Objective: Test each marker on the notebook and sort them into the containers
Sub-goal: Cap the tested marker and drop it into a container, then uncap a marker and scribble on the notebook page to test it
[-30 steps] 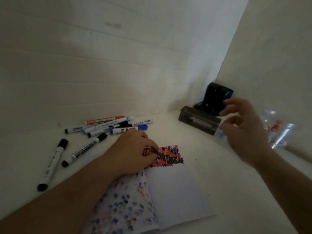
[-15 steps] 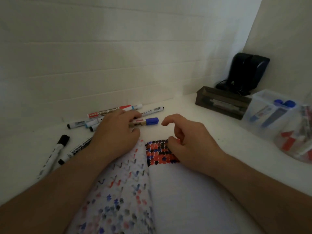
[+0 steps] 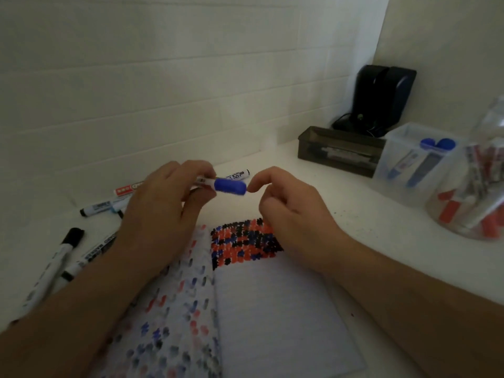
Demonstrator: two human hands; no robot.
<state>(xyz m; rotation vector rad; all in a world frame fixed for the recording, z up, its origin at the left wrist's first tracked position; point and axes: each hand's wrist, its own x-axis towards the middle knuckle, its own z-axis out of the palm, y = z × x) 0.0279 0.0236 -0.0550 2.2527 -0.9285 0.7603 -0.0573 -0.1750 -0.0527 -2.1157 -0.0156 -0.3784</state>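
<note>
two hands meet above the notebook: my left hand grips the blue-capped marker, long axis roughly level, cap pointing right. my right hand, curled and holding nothing, sits just beside that cap, the nearer one to pull it. barrel print looks too blurred to read.

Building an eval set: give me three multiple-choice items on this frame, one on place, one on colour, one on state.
1. Where does the notebook lie?
A. in front of the person
B. inside the dark tray
C. against the wall

2. What colour is the cap of the held marker?
A. red
B. blue
C. green

3. How is that marker?
A. capped
B. uncapped
C. lying on the table

Key: 1 A, it lies open between the forearms; 2 B, the blue cap shows beside the left hand; 3 A, the cap is on and the right hand holds nothing.
</note>
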